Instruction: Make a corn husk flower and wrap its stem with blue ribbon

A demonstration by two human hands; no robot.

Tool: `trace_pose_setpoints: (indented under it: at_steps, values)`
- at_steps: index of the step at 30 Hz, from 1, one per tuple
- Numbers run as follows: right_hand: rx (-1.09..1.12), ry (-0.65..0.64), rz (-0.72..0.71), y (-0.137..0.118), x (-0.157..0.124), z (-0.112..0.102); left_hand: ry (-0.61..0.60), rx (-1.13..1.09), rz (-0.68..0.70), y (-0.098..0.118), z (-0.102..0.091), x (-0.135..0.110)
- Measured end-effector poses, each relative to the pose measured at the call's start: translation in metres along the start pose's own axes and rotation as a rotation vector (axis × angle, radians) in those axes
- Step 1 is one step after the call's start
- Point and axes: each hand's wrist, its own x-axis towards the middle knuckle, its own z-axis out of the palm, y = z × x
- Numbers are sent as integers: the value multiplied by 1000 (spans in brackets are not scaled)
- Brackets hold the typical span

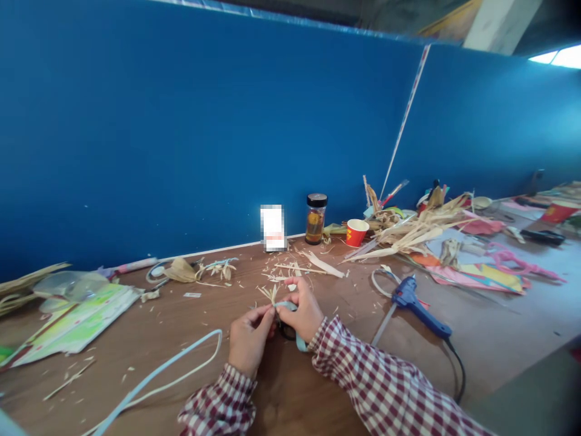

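My left hand (pixel 249 340) pinches the base of a small bundle of pale corn husk strips (pixel 272 295), its frayed ends fanning upward. Close against it, my right hand (pixel 305 310) is closed on a light blue ribbon (pixel 287 306) that meets the bundle at my fingertips. More of the ribbon hangs below my right palm. Something dark and rounded (pixel 287 330) shows under my hands, mostly hidden, so I cannot tell its kind. A longer light blue strip loop (pixel 181 358) lies on the table left of my left hand.
Husk scraps litter the brown table (pixel 209 330). A blue glue gun (pixel 420 306) with its cord lies to the right. Behind stand a lidded jar of amber liquid (pixel 315 221) and a red paper cup (pixel 356 235). Dried husks (pixel 422 227) pile at right; a green-white sheet (pixel 82 318) lies left.
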Motion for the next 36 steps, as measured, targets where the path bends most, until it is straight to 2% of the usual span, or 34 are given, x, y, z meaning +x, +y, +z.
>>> trace_pose_setpoints:
  at_steps: [9, 15, 18, 22, 25, 27, 31, 36]
  values:
    - [-92, 4, -61, -3, -4, 1, 36, 328, 157, 8, -5, -2]
    - [39, 5, 45, -9, -4, 4, 149, 422, 288, 10, -2, -4]
    - [78, -48, 92, -11, -3, 4, 191, 398, 270, 9, -4, -2]
    - [118, -137, 180, -12, 6, -6, 208, 331, 158, 6, -14, 7]
    - [143, -191, 264, -14, 15, -23, 212, 280, 122, 5, -20, 13]
    - [67, -240, 250, -19, 20, -41, 232, 266, 116, 6, -22, 15]
    - [-181, -379, 183, -35, 26, -84, 234, 211, 116, 6, -22, 14]
    - [-585, -355, 199, -47, 38, -133, 200, 250, 118, 5, -22, 13]
